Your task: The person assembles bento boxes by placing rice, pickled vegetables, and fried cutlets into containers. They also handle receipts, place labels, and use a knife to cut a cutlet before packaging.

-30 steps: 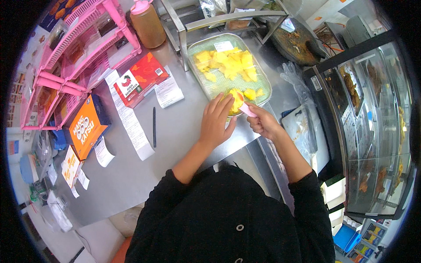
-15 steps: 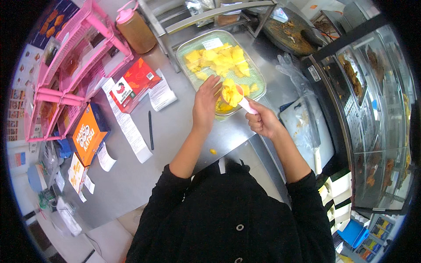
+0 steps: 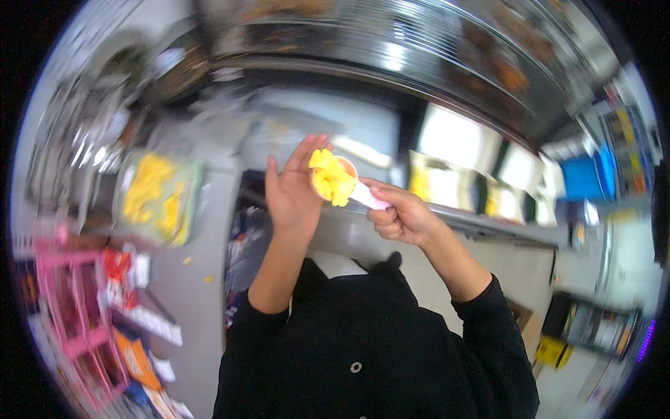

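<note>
My right hand [image 3: 405, 215] grips a pink scoop [image 3: 368, 196] by its handle, with fingers wrapped round it. Soft yellow pieces, which look like scrambled egg [image 3: 331, 179], heap above the scoop's rim. Close beside the bowl end is my left hand [image 3: 292, 199], holding nothing, its fingers stretched and thumb apart; whether it touches the scoop I cannot tell. Off to the left, a clear, green-lined tray [image 3: 183, 230] holds more of the same yellow food on the metal counter [image 3: 207, 244].
Ahead stands a glass-fronted display cabinet [image 3: 391, 52] with wire shelves. White lidless-looking boxes [image 3: 453, 136] line its near side. A pink rack [image 3: 70, 300], papers and an orange box [image 3: 136, 359] are at the left. A blue bin [image 3: 586, 174] sits at the right. Much is motion-blurred.
I have turned right, away from the tray, which now appears at the left. The filled scoop and both hands came along; the cabinet is now ahead.
</note>
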`<state>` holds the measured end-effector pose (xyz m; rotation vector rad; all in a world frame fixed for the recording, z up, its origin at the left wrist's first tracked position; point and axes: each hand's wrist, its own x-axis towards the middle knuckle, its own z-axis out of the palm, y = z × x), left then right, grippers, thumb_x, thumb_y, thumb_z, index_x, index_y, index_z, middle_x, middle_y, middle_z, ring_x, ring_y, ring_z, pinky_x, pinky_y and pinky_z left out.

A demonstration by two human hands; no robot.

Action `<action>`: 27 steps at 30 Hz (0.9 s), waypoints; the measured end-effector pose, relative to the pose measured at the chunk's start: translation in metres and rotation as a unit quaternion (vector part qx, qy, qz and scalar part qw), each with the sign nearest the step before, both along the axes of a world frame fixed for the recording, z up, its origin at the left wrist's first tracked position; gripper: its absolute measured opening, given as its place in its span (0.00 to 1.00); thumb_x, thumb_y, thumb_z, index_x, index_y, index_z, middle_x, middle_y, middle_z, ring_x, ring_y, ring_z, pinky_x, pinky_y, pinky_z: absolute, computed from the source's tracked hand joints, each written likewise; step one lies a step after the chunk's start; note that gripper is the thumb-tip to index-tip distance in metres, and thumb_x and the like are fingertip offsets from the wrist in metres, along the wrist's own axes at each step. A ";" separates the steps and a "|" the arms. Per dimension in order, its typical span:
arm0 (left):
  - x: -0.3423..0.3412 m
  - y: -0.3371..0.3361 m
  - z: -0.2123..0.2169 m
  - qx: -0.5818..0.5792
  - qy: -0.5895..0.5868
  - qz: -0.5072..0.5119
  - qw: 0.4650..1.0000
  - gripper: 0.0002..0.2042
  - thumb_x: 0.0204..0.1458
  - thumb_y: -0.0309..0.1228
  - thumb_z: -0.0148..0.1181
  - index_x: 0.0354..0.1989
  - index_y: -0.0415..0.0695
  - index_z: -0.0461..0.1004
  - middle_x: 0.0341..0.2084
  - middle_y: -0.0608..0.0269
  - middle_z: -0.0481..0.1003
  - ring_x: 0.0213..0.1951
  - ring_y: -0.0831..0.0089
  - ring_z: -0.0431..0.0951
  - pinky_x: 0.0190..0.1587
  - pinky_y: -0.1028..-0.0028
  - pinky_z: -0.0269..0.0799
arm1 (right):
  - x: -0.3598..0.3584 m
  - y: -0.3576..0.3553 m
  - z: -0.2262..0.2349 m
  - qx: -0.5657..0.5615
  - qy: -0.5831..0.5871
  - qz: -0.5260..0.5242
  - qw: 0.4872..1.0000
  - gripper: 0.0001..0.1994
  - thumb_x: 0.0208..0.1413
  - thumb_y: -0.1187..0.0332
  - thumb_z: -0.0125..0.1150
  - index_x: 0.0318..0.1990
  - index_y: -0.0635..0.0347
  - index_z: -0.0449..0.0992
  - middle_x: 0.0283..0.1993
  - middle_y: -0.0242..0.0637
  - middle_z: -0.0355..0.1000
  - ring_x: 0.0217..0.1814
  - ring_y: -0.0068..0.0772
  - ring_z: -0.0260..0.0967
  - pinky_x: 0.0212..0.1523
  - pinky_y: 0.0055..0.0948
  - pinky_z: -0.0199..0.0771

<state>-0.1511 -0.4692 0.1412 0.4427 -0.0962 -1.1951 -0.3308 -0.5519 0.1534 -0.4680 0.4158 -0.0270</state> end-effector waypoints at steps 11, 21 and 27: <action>-0.414 -0.166 -0.040 -0.012 -0.524 -0.230 0.820 0.09 0.51 0.25 0.50 0.41 0.37 0.71 0.43 0.63 0.72 0.44 0.68 0.72 0.47 0.67 0.67 | -0.452 -0.051 0.021 -0.099 0.240 -0.397 0.880 0.23 0.64 0.58 0.43 0.64 0.50 0.55 0.17 0.20 0.43 0.13 0.13 0.35 0.12 0.16 0.36; -0.520 -0.260 -0.069 -0.235 -0.928 -0.154 0.246 0.15 0.43 0.26 0.52 0.42 0.43 0.75 0.43 0.65 0.74 0.47 0.66 0.69 0.45 0.69 0.63 | -0.549 -0.116 -0.088 -0.483 0.487 -0.382 0.620 0.23 0.63 0.60 0.43 0.64 0.53 0.55 0.18 0.34 0.59 0.14 0.26 0.54 0.15 0.28 0.56; -0.513 -0.248 -0.077 -0.249 -0.919 -0.059 0.300 0.16 0.41 0.23 0.52 0.42 0.37 0.74 0.42 0.61 0.73 0.43 0.68 0.69 0.42 0.70 0.63 | -0.494 -0.120 -0.070 -0.604 0.665 -0.143 0.415 0.23 0.61 0.64 0.44 0.64 0.52 0.55 0.19 0.48 0.70 0.21 0.54 0.69 0.22 0.44 0.68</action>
